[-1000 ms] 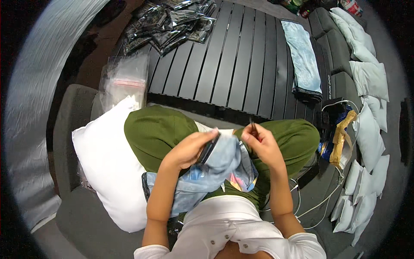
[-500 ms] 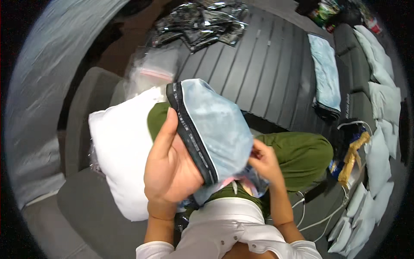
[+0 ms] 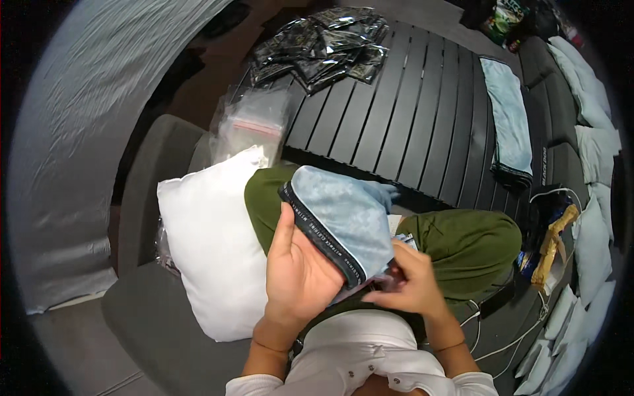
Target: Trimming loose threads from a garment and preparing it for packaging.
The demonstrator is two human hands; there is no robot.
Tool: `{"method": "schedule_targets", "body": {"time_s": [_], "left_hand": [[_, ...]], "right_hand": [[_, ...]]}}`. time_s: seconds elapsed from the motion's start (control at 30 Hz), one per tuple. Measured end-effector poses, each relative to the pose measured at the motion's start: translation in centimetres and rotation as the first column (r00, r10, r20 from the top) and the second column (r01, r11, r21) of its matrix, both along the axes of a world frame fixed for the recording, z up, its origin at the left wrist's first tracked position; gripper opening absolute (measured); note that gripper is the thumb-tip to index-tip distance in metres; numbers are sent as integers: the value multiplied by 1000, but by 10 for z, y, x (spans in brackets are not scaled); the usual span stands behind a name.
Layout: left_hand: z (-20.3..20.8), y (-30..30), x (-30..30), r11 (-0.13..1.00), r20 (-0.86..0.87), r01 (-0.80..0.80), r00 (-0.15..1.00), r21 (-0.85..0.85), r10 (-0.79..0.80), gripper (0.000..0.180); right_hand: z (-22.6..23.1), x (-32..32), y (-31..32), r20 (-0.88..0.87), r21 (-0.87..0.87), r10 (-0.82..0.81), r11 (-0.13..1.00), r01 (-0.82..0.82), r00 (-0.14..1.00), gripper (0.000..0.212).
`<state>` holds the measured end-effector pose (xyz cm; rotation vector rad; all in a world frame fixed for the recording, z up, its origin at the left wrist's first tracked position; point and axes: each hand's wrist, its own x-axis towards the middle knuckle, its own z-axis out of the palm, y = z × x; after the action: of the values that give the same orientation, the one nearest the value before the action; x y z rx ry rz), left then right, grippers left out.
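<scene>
A pair of light blue underpants (image 3: 343,208) with a black waistband is folded into a compact shape above my lap. My left hand (image 3: 300,274) holds it, palm up beneath the waistband, thumb along the band's upper end. Close to the garment's lower right edge is my right hand (image 3: 413,284), its fingers bent and blurred by motion; whether they grip the cloth cannot be made out. Below the garment, partly hidden in my lap, lie further pieces, one with a white printed part (image 3: 404,239).
On my left stands a white cushion (image 3: 211,244) beside clear plastic bags (image 3: 254,122). The black slatted table (image 3: 389,105) ahead carries glossy black packets (image 3: 323,49) and a folded light blue garment (image 3: 508,115). Pale folded pieces (image 3: 591,231) line the right sofa, near white cables (image 3: 508,336).
The underpants have come down and slightly right, folded smaller and tilted more. My left hand moved with them. My right hand shifted lower, its thumb now spread toward the left.
</scene>
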<state>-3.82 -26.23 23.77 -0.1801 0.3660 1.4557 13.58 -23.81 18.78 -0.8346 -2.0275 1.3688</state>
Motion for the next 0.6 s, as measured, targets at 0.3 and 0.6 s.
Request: {"method": "schedule_targets", "body": {"time_s": [0.3,0.6], "left_hand": [[-8,2,22,979,-251,-205,948,-10,196,51],[-27,-1,8,964,-305,-259,915,57,264,49]], "right_hand": [[-26,-28,-13,-233,111,-424,882,458,875,43],[-22,-18,-13,-321,-283,-256,945,166,912,13]]}}
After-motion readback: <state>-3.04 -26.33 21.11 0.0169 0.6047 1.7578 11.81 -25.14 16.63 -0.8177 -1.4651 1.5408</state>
